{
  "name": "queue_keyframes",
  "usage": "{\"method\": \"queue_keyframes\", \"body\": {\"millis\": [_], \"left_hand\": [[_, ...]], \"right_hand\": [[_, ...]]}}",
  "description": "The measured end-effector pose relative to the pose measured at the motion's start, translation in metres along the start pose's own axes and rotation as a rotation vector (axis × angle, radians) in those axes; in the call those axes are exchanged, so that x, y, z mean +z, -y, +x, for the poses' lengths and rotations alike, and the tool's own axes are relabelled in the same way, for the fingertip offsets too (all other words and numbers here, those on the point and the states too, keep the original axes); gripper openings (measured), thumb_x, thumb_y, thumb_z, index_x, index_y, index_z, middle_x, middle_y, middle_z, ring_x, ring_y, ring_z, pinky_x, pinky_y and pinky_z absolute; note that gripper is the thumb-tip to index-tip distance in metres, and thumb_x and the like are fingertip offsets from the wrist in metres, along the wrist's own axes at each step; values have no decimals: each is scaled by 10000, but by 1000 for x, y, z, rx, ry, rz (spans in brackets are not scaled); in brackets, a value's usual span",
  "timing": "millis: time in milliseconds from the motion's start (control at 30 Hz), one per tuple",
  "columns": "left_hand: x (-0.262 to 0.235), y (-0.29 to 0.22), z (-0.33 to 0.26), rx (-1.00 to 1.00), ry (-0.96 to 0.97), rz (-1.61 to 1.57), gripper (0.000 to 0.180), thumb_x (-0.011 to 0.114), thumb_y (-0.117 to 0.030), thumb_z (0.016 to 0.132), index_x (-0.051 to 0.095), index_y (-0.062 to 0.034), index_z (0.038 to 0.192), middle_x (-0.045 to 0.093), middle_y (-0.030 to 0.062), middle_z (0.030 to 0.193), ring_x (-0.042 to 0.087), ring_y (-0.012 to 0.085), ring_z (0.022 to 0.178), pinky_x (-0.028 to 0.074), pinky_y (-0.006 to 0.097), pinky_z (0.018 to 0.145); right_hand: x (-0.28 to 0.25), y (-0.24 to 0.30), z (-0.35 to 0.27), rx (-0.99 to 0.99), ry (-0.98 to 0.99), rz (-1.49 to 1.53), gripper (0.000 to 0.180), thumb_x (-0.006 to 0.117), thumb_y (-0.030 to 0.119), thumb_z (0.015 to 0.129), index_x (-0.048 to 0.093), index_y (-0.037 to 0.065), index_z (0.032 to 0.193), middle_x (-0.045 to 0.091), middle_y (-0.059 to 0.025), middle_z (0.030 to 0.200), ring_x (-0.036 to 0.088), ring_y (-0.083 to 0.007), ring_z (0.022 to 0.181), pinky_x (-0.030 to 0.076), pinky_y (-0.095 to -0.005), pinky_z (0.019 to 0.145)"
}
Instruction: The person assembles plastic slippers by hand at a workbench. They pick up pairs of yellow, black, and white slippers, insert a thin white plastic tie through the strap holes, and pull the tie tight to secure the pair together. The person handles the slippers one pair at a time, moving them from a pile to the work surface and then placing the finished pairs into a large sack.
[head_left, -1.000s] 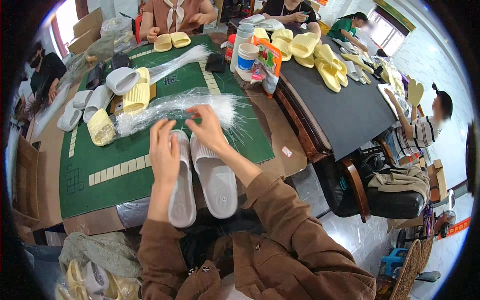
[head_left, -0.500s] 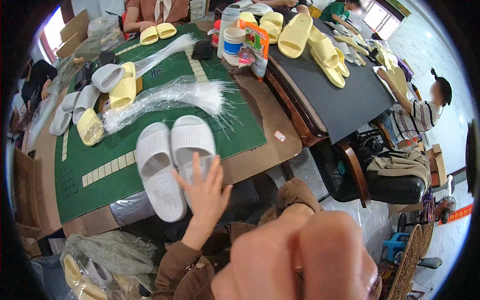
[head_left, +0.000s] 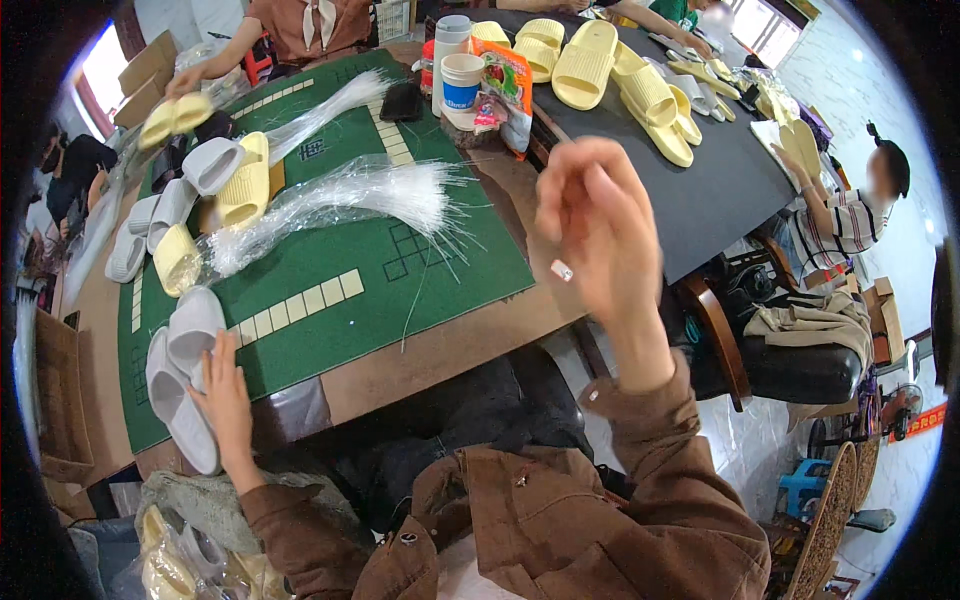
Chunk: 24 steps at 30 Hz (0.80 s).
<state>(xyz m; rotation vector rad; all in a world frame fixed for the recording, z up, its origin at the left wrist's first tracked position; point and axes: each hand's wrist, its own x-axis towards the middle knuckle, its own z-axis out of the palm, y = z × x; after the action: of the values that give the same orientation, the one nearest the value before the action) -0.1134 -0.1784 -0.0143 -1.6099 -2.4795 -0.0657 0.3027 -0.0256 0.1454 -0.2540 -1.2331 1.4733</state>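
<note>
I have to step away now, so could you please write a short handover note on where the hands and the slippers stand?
Left hand: resting on the pair of grey slippers at the near left edge of the green mat.
Right hand: raised in the air, empty, fingers loosely curled.
Bundle of clear plastic ties: lying mid-mat, loose strands fanned to the right.
Done: grey pair laid together side by side.
Left: no tie visible on that pair; more grey and yellow slippers wait at the far left.
</note>
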Motion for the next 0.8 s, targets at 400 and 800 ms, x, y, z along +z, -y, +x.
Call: {"method": "queue_keyframes", "body": {"millis": [400,800], "left_hand": [[43,-12,42,-138,-156,-208,519,494,-158,976,353,-223,1471,360,-48,1520,401,303,1346,292,698,1016],[3,-47,22,-63,-317,-118,437,580,-202,927,507,-113,1349,423,122,1453,326,355,1382,261,553,1099]], "right_hand": [[-390,-8,132,112,-516,-2047,533,419,213,897,431,151,1427,420,-132,1476,253,-365,1423,204,-512,1154],[-165,11,22,157,106,-1759,146,586,126,846,655,5,891,655,-183,825,642,-329,772,504,-412,718]]}}
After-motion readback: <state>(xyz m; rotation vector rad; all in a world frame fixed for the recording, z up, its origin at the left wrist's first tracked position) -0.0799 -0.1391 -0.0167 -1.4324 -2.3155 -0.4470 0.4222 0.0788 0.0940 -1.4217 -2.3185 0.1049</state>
